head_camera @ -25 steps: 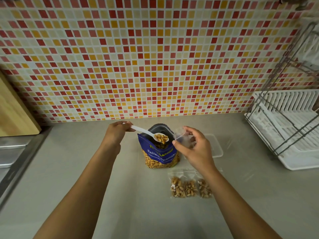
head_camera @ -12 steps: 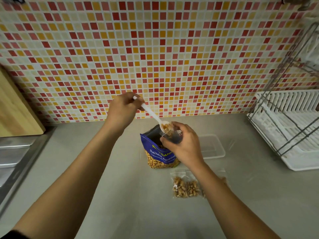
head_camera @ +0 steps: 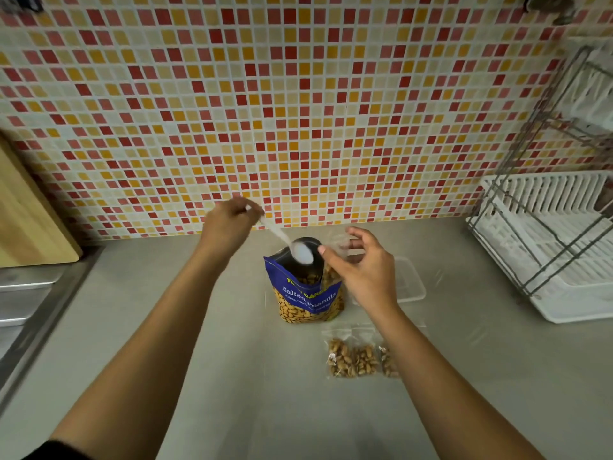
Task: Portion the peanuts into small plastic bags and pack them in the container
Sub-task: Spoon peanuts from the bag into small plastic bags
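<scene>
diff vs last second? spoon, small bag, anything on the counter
The spoon, loaded a second ago, was tipped into the small bag and now shows an empty bowl over the peanut pouch mouth. The left hand still grips its handle. The right hand still holds the small bag, fingers looser. Unmoved: pouch, filled bags, container.

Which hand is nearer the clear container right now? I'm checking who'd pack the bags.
Right. The right hand hovers just left of the clear container, overlapping its near edge in view. The left hand holds the spoon beyond the peanut bag, farther away.
</scene>
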Demonstrator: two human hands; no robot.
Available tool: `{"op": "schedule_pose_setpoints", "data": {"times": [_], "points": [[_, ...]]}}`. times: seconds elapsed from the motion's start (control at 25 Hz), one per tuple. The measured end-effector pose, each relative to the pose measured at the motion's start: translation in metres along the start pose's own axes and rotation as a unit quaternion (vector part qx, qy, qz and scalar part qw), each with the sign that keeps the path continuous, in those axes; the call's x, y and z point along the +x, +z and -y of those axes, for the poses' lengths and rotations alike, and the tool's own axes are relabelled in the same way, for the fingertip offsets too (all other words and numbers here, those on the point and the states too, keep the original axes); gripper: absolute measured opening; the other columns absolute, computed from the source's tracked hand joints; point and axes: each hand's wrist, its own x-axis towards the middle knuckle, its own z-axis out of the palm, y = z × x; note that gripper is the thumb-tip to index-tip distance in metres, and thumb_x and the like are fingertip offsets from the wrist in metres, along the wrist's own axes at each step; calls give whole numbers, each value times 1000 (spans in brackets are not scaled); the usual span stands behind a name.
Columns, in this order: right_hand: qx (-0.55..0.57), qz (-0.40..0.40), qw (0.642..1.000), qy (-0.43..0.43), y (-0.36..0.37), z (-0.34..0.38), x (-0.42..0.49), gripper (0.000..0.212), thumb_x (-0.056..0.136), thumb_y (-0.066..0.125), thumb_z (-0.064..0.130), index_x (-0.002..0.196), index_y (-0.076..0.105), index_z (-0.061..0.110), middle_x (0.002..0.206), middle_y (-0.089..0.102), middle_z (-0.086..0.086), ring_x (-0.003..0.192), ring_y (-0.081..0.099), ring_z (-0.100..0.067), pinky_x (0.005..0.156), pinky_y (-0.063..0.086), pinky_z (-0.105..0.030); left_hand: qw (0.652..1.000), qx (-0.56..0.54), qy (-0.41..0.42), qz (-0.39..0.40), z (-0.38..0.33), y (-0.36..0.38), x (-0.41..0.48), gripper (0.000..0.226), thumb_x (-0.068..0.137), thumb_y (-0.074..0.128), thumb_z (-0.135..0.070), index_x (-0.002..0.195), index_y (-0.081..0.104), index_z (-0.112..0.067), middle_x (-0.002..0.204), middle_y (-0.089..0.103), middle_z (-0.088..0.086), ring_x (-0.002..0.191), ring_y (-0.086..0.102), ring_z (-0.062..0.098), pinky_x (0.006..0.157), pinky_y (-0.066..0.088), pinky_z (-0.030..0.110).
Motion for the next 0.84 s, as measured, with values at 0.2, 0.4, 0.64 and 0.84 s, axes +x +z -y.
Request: {"op": "schedule_pose_setpoints", "data": {"times": [0.2,0.4,0.64,0.84], "points": [[7,-11,1000,13,-8,6,2,61,67,72,55,116,57,23,98,64,8,82,65,-11,69,59,-32,974,183,8,133,48,36,0,15,86,61,-28,100,65,-25,115,60,0,112,54,20,87,52,44],[22,-11,1000,17,-13,14,-2,57,68,73,54,113,58,23,91,61,11,83,64,-10,68,55,-25,996,-1,90,29,26,26,-39,28,88,59,-17,116,58,-20,119,58,1,107,57,15,75,46,20],[75,59,994,47,-8,26,-7,58,58,73,62,104,56,31,94,64,10,92,63,-10,77,55,-30,973,-98,82,192,25,33,-85,34,81,68,-24,115,62,-18,96,71,-8,86,68,5,73,54,16],[160,121,977,67,-22,23,-4,11,78,70,35,80,63,27,84,68,2,78,66,-15,73,55,-32,946,-238,-22,219,27,35,-90,13,90,56,-12,95,68,-12,87,71,1,76,67,7,68,54,17]]}}
